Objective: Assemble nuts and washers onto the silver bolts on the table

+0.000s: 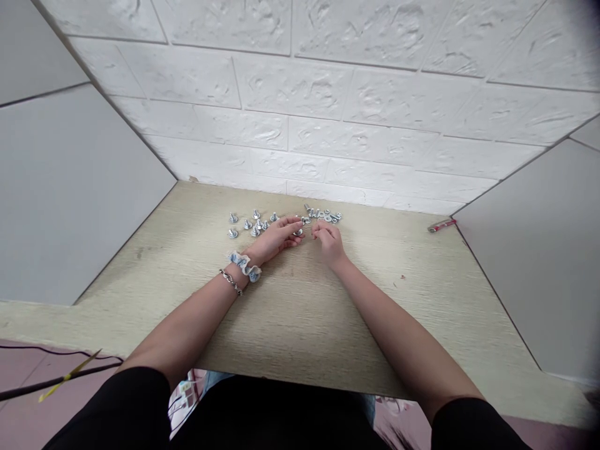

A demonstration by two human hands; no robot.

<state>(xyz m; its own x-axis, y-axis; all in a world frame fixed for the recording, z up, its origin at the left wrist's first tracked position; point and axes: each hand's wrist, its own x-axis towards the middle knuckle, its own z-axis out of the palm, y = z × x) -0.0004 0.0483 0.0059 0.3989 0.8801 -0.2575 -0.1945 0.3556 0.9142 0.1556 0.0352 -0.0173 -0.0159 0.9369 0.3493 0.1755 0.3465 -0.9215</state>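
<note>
My left hand (281, 235) is closed at the fingertips on a bolt (299, 232) with a wide washer on it. Close beside it on the right, my right hand (329, 242) has its fingers curled into a pinch; whatever is in them, if anything, is too small to tell. Just beyond my right fingers lies a loose pile of bolts, nuts and washers (329, 217). Several bolts fitted with washers (255, 230) stand on the wooden tabletop (281, 312) to the left, past my left hand.
A white brick-patterned wall (290, 150) closes off the back. Grey panels stand at the left (84, 200) and right (534, 262). A small red and silver tool (441, 225) lies by the right panel. Dark cables (60, 381) show below the table at the left.
</note>
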